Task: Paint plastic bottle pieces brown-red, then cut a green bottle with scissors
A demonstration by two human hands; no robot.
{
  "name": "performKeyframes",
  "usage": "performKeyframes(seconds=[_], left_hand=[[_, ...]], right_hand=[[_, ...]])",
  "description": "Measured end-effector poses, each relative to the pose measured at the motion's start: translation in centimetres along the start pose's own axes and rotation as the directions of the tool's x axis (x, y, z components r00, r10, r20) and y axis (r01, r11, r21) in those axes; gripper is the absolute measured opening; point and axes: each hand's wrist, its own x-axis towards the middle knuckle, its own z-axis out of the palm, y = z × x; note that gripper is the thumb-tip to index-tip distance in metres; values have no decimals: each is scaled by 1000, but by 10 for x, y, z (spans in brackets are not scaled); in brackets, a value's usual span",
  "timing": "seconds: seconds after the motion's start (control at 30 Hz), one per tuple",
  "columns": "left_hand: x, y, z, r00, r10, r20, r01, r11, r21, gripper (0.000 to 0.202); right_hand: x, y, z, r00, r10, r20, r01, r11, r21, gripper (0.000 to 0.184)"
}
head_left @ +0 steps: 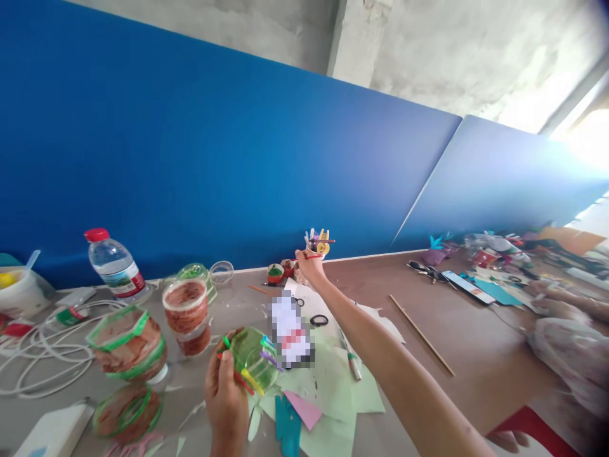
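Observation:
My left hand (229, 381) is closed around a green see-through plastic cup (257, 346), tilted on its side. Short red, yellow, green, blue and purple pieces sit around the cup's edge. Stretched far forward, my right hand (310, 266) is at a small holder full of tools (318, 244) by the blue partition. A thin red stick-like piece shows at its fingers, but their exact grip is too small to make out. Below my right forearm lie pale green paper sheets (333, 387), a phone with a blurred screen (290, 330) and black-handled scissors (318, 320).
To the left stand a water bottle (117, 266), brown-smeared tubs (185, 304), a green-rimmed brown pot (126, 346) and a coiled white cable (42, 374). A wooden stick (421, 333) lies right of my arm. Another person's hand (511, 439) shows at lower right.

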Motion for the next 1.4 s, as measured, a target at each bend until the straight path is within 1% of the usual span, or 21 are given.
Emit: performKeyframes(seconds=[0.17,0.33,0.43,0.53,0.6,0.73,0.8,0.87,0.93,1.0,1.07,1.13,1.2,1.3,1.4], left_hand=[[-3,1,3,1000,-23,-9,22,1000,-3,39],[-3,3,6,999,-34,-5,34,999,-41,39],[-3,3,6,999,-35,3,36,999,-38,39],[-3,3,6,999,-31,-26,30,999,-21,42],[-3,3,7,999,-25,-34,24,999,-29,42],[-3,3,5,1000,5,-13,-5,1000,-14,39],[-3,2,4,1000,21,-3,-21,1000,16,39],[-3,2,3,1000,26,10,-26,999,38,40],[-3,2,3,999,28,15,-29,999,30,40],[-3,3,5,999,40,12,-40,999,-12,39],[-3,4,8,998,58,16,-58,997,-48,36],[-3,4,10,996,85,20,-84,995,-49,34],[-2,5,11,993,118,17,-117,993,-30,32],[-2,5,11,989,145,16,-144,989,-14,31],[-2,5,11,987,156,36,-158,987,28,31]], right_hand=[[10,6,11,995,97,21,-97,995,6,35],[14,11,20,980,189,65,-193,979,66,35],[15,13,22,971,217,104,-227,969,97,37],[14,14,20,960,239,143,-254,962,97,35],[13,13,16,954,255,159,-271,959,88,32],[9,13,2,945,272,181,-285,957,51,28],[3,13,-7,944,268,193,-279,960,33,33],[-5,15,-17,945,256,204,-266,964,19,43],[-15,15,-26,948,238,213,-245,969,8,50],[-25,14,-35,952,213,222,-219,976,1,47],[-34,13,-41,953,188,237,-194,981,2,38],[-41,11,-46,951,169,260,-178,984,10,30],[-47,12,-50,946,164,278,-177,984,22,29],[-56,20,-54,939,197,281,-216,976,38,38],[-67,32,-56,928,242,282,-273,959,74,59]])
